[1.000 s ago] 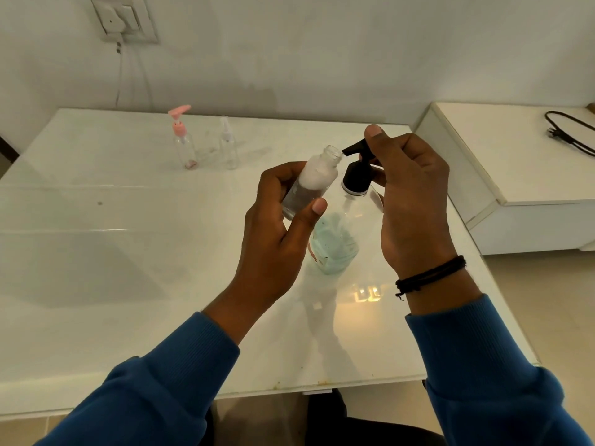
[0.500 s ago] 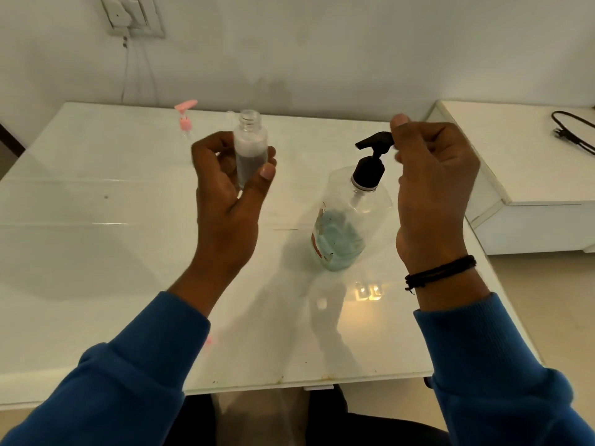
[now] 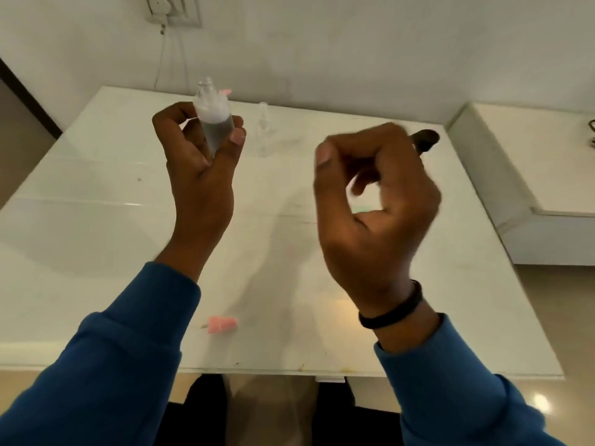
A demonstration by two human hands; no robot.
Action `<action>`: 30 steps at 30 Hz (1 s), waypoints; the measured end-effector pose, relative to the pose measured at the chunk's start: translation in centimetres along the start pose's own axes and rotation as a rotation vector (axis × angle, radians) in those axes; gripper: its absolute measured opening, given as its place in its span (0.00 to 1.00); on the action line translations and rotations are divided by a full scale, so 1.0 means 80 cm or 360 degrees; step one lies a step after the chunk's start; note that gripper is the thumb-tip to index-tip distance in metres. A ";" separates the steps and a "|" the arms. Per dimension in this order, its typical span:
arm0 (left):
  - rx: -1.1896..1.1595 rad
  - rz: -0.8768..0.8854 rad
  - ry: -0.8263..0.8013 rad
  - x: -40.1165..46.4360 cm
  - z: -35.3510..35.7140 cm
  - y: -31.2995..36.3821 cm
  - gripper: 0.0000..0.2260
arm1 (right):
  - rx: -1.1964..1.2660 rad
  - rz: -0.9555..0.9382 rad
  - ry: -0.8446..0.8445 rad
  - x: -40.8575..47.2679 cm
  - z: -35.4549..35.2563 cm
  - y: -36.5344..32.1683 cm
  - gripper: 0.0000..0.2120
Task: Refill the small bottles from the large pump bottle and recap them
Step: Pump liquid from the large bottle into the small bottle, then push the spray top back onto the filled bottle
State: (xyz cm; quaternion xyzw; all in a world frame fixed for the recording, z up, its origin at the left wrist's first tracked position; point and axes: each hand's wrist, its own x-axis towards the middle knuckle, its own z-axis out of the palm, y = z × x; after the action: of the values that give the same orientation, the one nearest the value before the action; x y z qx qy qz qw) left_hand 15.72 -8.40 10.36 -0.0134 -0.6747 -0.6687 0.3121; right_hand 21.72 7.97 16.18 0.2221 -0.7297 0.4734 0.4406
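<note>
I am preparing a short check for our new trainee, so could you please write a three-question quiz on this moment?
1. True or false: the small bottle held up by the left hand has its cap on.
2. Where does the pink cap lie? A: on the table, near its front edge. B: on the floor. C: on the white side cabinet.
3. In a few words: what is worn on the right wrist?

Key: 1 false, the neck is open. 2 A. 3 a black wristband.
</note>
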 end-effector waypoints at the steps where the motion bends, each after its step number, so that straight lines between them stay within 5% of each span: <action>1: -0.0003 0.0001 0.0012 0.001 -0.005 -0.001 0.19 | 0.0044 0.0142 -0.0151 -0.012 0.009 0.001 0.05; 3: -0.0019 0.0002 0.0024 0.002 -0.011 -0.003 0.19 | 0.0055 0.0440 -0.0581 -0.037 0.023 0.009 0.05; 7: -0.0038 -0.0025 0.0039 0.003 -0.016 -0.010 0.19 | -0.0225 0.0682 -0.1862 -0.088 0.042 0.033 0.09; 10: -0.0037 -0.0037 0.0036 0.003 -0.015 -0.015 0.19 | -0.0270 0.0743 -0.2334 -0.120 0.054 0.033 0.18; 14: 0.0009 -0.0032 0.0041 -0.002 -0.011 -0.019 0.20 | -0.0282 0.0665 -0.2457 -0.143 0.071 0.027 0.22; 24: 0.0066 -0.0068 0.0012 -0.007 -0.004 -0.022 0.20 | -0.0272 0.0598 -0.2339 -0.153 0.075 0.030 0.13; 30: 0.0028 -0.0118 -0.0019 -0.011 0.000 -0.013 0.21 | -0.0267 0.0698 -0.1992 -0.142 0.070 0.033 0.12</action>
State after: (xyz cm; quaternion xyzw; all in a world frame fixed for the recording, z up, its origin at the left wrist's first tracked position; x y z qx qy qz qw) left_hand 15.99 -8.18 9.08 0.0104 -0.6825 -0.6737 0.2832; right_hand 23.19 3.15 4.27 0.2664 -0.9104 0.2753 -0.1565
